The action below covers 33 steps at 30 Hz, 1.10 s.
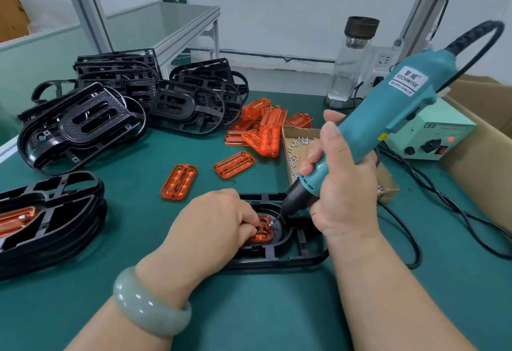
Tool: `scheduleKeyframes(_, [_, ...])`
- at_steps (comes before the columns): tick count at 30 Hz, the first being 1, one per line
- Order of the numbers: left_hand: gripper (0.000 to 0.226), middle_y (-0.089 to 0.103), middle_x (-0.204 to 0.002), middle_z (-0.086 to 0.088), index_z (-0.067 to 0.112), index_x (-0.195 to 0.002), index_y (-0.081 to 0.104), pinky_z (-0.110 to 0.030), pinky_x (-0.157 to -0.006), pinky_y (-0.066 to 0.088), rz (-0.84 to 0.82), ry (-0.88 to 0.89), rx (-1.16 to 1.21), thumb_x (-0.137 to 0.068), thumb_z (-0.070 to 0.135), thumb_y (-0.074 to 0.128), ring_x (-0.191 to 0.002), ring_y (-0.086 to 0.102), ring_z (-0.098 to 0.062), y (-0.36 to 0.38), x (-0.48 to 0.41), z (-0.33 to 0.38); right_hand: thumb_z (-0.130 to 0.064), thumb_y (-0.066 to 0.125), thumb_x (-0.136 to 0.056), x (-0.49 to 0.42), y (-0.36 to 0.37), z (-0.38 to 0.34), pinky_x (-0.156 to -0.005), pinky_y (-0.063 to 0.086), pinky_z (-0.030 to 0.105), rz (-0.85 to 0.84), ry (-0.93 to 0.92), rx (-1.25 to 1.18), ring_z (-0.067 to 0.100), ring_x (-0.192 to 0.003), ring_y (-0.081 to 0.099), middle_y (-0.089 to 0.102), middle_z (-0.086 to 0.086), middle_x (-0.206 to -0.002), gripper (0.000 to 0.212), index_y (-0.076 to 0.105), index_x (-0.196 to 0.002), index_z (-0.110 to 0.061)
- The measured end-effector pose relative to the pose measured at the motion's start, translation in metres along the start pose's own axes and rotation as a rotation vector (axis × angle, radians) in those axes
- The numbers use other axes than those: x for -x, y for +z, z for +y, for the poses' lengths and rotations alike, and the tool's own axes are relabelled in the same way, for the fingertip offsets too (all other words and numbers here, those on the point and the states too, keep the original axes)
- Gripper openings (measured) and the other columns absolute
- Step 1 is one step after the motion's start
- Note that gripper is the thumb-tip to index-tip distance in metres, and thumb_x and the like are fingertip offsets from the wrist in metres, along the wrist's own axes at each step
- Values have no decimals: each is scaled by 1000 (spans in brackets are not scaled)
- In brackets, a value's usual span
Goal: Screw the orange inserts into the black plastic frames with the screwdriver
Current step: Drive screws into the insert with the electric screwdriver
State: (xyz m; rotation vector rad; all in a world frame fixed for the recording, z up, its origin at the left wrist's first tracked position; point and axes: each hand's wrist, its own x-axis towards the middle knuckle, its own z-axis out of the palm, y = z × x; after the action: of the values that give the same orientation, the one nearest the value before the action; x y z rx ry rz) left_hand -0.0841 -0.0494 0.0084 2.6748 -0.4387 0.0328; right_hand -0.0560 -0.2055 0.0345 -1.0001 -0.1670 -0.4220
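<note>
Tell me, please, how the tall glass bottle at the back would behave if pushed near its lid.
The glass bottle is tall and narrow, so it would probably tip rather than slide. Being clear glass, it may crack if it falls. Its smooth wall likely feels slippery.

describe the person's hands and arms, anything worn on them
Both hands are bare, no gloves: the left hand and the right hand. The forearms show no sleeves. A thick, smooth, pale grey-green bangle circles the left wrist; the right wrist wears nothing.

Orange insert [261, 235] — mostly hidden under left hand [219, 220].
</note>
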Motion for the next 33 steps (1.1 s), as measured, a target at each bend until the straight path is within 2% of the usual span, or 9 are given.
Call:
scheduleKeyframes(5, [13, 54, -92, 10, 37, -95, 71, -33, -82, 46, -10, -10, -18, -87, 36, 61, -93, 54, -15, -1, 0, 1, -20, 57, -87, 1, 1, 1, -51, 39, 24, -49, -21, 39, 14, -45, 44, 49, -4, -53, 15, 56, -101, -16])
scheduleKeyframes(9, [16, 56, -96, 9, 37, -99, 70, -34, -84, 45, -23, -8, -39, -87, 35, 60, -96, 55, -16, -2, 0, 2, -17, 58, -87, 1, 6, 2, -50, 40, 24, -175, -20, 53, 13, -46, 44, 50, -5, -56, 13, 58, -100, -18])
scheduleKeyframes(14, [16, 55, -96, 10, 37, -99, 70, -34, -81, 47, -20, -12, -28, -86, 32, 60, -94, 56, -15, -2, 1, 2, -28, 66, -80, 0, 14, 5, -52, 42, 23, -351, -6, 106, 12, -47, 46, 51, -7, -57, 30, 59, -106, -14])
scheduleKeyframes(23, [16, 57, -96, 9, 36, -98, 71, -34, -81, 48, -5, -6, -16, -85, 33, 62, -93, 57, -16, -1, 1, 1, -26, 65, -79, -3, 9, 5, -50, 41, 24, -336, 42, 19, 12, -45, 45, 48, -4, -57, 22, 59, -98, -17])
scheduleKeyframes(28, [16, 57, -94, 9, 37, -98, 71, -34, -81, 48, -7, -5, -21, -85, 33, 62, -92, 57, -16, -1, -1, 2, -8, 62, -79, -1, 9, 2, -49, 40, 24, -327, 47, 43, 13, -42, 41, 46, -4, -50, 14, 55, -88, -16])
scheduleKeyframes(30, [16, 56, -92, 9, 37, -97, 71, -34, -81, 48, -8, -11, -9, -85, 32, 63, -91, 57, -16, -1, 0, 2, -3, 57, -82, 0, 9, 3, -49, 40, 24, -366, 51, 45, 12, -42, 42, 46, -4, -51, 15, 55, -89, -16])
scheduleKeyframes(33, [15, 56, -93, 10, 36, -96, 72, -34, -81, 48, -12, -20, 4, -84, 32, 64, -92, 57, -15, -2, 1, 2, -8, 64, -81, 2, 10, 4, -50, 41, 23, -421, 26, 57, 11, -43, 44, 47, -5, -54, 19, 57, -97, -15])
